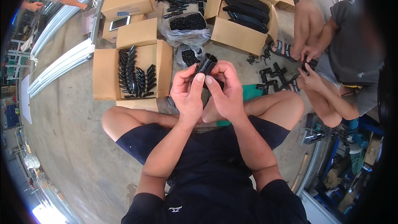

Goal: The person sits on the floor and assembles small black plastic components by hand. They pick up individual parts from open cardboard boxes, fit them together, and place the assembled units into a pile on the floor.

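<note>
Both my hands grip a black plastic pipe fitting (207,64) in front of me, its open round end facing up and away. My left hand (189,89) wraps its left side, thumb pressed on the near face. From the right, my right hand (226,89) closes around it, with its thumb beside the other. The fitting's lower part is partly hidden by my fingers. Just beyond the hands stands a small clear bag of small black parts (190,57). To the left, an open cardboard box (165,68) holds rows of similar black fittings.
A larger bag of black parts (188,21) and a cardboard box (239,36) of stacked black pieces stand farther off. Loose black fittings (277,73) lie at right, near a co-worker's hands (309,64) holding a black part. White bent tubes (62,66) lie at left.
</note>
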The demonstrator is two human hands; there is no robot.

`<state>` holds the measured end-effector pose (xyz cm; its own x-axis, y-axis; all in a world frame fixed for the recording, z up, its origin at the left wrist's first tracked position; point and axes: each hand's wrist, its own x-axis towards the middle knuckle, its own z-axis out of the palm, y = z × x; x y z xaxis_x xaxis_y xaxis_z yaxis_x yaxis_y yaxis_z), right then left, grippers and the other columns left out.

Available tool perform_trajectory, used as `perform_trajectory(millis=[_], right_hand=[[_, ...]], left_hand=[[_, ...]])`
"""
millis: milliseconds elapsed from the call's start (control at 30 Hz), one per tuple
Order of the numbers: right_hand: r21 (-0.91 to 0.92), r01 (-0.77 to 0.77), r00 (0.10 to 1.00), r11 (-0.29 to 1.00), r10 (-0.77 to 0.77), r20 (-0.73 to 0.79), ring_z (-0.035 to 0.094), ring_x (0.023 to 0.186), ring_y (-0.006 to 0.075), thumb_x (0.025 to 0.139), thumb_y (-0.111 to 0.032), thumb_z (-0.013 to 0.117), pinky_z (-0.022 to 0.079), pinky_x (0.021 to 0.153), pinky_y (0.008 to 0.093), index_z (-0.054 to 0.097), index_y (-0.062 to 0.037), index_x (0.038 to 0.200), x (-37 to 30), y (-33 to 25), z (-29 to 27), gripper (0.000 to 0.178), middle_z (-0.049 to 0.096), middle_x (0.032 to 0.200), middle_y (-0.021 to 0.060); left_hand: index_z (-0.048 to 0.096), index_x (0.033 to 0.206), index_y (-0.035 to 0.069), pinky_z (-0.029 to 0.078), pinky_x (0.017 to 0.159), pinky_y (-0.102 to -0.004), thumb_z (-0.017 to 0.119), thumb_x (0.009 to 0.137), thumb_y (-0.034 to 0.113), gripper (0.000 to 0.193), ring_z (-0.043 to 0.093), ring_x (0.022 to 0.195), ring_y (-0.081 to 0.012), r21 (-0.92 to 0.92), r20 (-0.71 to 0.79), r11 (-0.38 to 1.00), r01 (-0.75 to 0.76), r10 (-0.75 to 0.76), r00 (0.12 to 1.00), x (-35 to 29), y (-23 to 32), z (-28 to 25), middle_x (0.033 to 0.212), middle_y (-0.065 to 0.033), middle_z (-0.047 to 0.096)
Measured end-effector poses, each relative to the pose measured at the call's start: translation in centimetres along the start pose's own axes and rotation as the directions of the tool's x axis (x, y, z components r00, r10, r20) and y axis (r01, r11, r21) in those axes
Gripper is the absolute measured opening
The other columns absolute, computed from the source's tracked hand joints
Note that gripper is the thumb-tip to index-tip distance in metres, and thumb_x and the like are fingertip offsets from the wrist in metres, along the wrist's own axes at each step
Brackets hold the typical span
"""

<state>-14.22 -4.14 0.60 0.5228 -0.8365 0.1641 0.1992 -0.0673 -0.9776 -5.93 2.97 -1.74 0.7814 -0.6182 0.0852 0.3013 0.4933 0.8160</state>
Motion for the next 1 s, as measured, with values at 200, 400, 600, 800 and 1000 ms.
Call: perform_trajectory(millis=[200,400,600,800,1000], right_hand=[[0.012,-0.037,0.994,0.999,0.035,0.103,0.063,0.106,0.0190,0.095,0.003,0.065,0.051,0.098,0.0312,0.063,0.0005,0.102,0.7,-0.1,-1.2,0.008,0.058,0.120,0.0118],[-0.163,0.006,0.998,0.987,0.004,0.067,0.065,0.105,0.0229,0.095,-0.002,0.065,0.051,0.090,0.0319,0.065,0.0010,0.097,0.6,0.1,-0.8,0.003,0.062,0.114,0.0125],[-0.174,0.038,0.999,0.984,-0.036,0.017,0.066,0.103,0.0269,0.092,-0.004,0.068,0.052,0.089,0.0354,0.066,0.0005,0.096,-0.1,1.2,-0.9,0.006,0.064,0.110,0.0143],[-0.005,-0.219,0.976,0.976,0.219,0.001,0.067,0.101,0.0225,0.097,-0.010,0.069,0.054,0.086,0.0335,0.066,0.0019,0.105,-0.5,3.0,-0.9,0.015,0.066,0.109,0.0140],[0.057,-0.545,0.837,0.836,0.540,0.085,0.068,0.093,0.0131,0.097,-0.013,0.072,0.056,0.078,0.0289,0.066,0.0016,0.127,-1.2,2.3,-0.8,0.034,0.075,0.106,0.0118]], left_hand=[[0.061,0.124,-0.003,0.052,0.099,-0.0276,0.067,0.100,-0.001,0.025,0.065,0.111,-0.0138,0.043,0.010,0.999,-0.006,0.006,1.000,-0.1,0.4,-0.3,0.121,-0.0115,0.069],[0.062,0.123,-0.002,0.052,0.099,-0.0285,0.068,0.099,0.000,0.025,0.065,0.109,-0.0130,0.018,0.019,1.000,0.013,-0.013,1.000,0.1,0.5,-0.8,0.121,-0.0114,0.070],[0.064,0.121,0.000,0.053,0.097,-0.0299,0.065,0.100,0.000,0.022,0.066,0.107,-0.0139,0.044,-0.044,0.998,0.054,-0.052,0.998,-0.5,-0.2,-1.0,0.119,-0.0111,0.070],[0.061,0.123,0.002,0.056,0.092,-0.0308,0.061,0.104,0.005,0.019,0.067,0.105,-0.0155,0.060,-0.086,0.990,0.132,-0.126,0.988,-0.6,-1.3,-2.5,0.118,-0.0102,0.070],[0.064,0.120,0.002,0.054,0.090,-0.0282,0.064,0.103,0.005,0.018,0.066,0.101,-0.0129,0.114,-0.069,0.966,0.234,-0.227,0.971,0.4,-2.0,-2.8,0.114,-0.0087,0.071]])
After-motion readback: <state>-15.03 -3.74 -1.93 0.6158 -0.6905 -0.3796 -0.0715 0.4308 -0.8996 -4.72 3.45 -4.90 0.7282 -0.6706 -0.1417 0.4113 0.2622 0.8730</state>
